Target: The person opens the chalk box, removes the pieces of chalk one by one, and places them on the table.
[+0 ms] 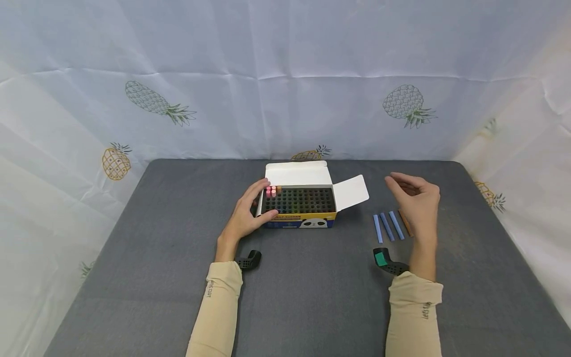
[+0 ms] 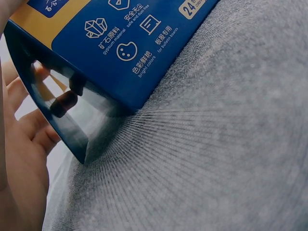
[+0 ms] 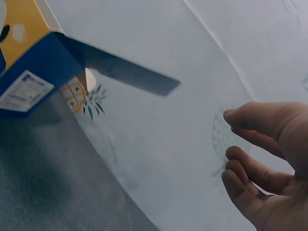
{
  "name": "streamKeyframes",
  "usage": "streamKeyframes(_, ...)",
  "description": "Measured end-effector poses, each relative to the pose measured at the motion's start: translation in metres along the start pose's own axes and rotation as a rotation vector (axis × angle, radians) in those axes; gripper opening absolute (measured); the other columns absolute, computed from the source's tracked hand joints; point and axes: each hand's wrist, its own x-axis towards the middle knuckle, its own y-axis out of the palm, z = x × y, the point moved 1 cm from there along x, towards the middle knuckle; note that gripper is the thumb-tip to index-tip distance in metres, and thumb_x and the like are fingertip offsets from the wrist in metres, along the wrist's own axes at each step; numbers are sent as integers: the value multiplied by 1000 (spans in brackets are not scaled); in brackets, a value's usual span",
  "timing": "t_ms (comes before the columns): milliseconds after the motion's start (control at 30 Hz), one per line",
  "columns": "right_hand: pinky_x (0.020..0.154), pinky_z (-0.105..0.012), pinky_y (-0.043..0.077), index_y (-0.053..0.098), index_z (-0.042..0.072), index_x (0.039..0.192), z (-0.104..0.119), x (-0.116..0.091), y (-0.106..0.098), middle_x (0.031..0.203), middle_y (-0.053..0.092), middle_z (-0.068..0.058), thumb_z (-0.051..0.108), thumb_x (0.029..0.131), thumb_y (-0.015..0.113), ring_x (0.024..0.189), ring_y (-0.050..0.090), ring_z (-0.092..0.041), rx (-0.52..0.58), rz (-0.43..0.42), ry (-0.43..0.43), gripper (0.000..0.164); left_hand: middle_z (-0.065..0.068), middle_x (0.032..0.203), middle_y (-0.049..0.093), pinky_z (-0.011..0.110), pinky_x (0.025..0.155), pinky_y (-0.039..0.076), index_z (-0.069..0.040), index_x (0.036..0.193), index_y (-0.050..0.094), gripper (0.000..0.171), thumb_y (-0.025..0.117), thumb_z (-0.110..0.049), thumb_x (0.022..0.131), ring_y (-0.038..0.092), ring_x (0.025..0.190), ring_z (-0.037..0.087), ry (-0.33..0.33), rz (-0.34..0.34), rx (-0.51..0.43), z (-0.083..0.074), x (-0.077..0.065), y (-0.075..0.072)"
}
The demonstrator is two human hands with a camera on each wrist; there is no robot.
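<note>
My left hand (image 1: 245, 213) holds the left end of a blue and yellow chalk box (image 1: 318, 223), thumb at the front edge and fingers at the back left corner. In the left wrist view, fingers (image 2: 38, 125) show behind the box's side flap. Several pink chalk sticks (image 1: 270, 191) and an orange one (image 1: 279, 189) stand in the back left holes of the box's dark insert (image 1: 308, 201). My right hand (image 1: 417, 198) is raised to the right of the box, fingers softly bent, a gap between thumb and fingertips, nothing held.
Three blue chalk sticks (image 1: 386, 227) and a brownish-orange one (image 1: 405, 222) lie on the grey table (image 1: 312, 297) below the right hand. The box's white lid (image 1: 298, 173) stands up behind, and its right flap (image 1: 351, 192) sticks outward. Pineapple-print cloth (image 1: 267, 114) hangs behind.
</note>
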Motion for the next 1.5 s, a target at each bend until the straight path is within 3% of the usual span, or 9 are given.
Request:
streamKeyframes(167,82,-12,49,76,-1,116,11,-3,10,93,66,27,15,92,77,89,65,6,14,44,-16,29,4,166,35,58,99,47,-24,156,43,79,73,-53,89,44,145,31,-1,-2,3,0,0,0)
streamKeyframes(567,87,-14,52,76,-6,112,29,-10,40,98,67,14,3,91,74,91,64,2,127,165,-99,23,3,167,35,57,98,47,-25,156,43,79,72,-55,89,44,146,31,-6,-4,10,0,0,1)
streamKeyframes(667,90,-15,51,76,-6,112,32,-11,48,101,68,6,3,92,74,92,62,2,110,190,-114,23,4,167,35,57,99,47,-25,156,43,79,72,-55,89,44,146,30,-5,-5,13,0,1,1)
streamKeyframes(833,94,-17,51,75,-7,114,35,-13,58,110,68,-17,3,92,74,95,61,0,122,231,-129,24,4,167,35,59,100,46,-25,156,43,80,72,-57,89,43,147,31,-4,-4,13,0,1,1)
streamKeyframes(933,94,-18,51,75,-9,113,34,-14,63,112,68,-23,3,92,74,96,61,-2,134,244,-134,25,4,167,35,60,100,46,-24,156,43,81,72,-57,89,43,147,32,-5,-2,11,-1,1,1)
streamKeyframes(1067,96,-24,52,75,-8,113,35,-15,68,112,68,-24,4,92,74,96,60,-1,139,258,-131,24,5,167,35,60,100,46,-24,156,43,80,72,-57,89,42,147,32,-5,-1,9,-1,1,1)
streamKeyframes(1300,102,-44,51,75,-7,114,37,-18,77,114,68,-25,6,93,74,97,60,-7,128,281,-133,24,4,167,35,59,100,46,-25,156,43,80,71,-58,89,43,147,31,-6,-3,11,1,1,1)
streamKeyframes(1500,102,-47,52,75,-7,114,39,-21,83,114,68,-25,6,92,74,100,62,-22,119,295,-132,25,3,167,35,60,101,46,-25,156,43,80,71,-57,89,43,147,31,-9,-2,8,1,1,1)
